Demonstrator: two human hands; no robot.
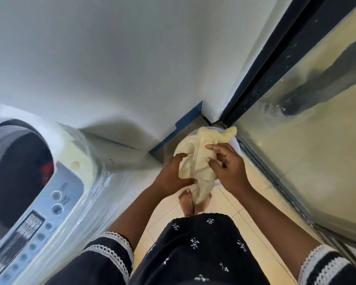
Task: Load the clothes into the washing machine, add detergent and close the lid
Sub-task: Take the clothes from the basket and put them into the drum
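Reaching down with both arms toward the corner to the right of the washing machine. Gripping a pale yellow cloth with the left hand, fingers curling into its left folds. Pinching the same cloth with the right hand, thumb and forefinger closing on the upper right of the bunch. Holding the soft, crumpled, cotton-looking fabric over a round white basin, well right of the machine. Showing the machine's round opening uncovered, dark and red clothes inside, glossy plastic wrapping its body, grey button panel along the front.
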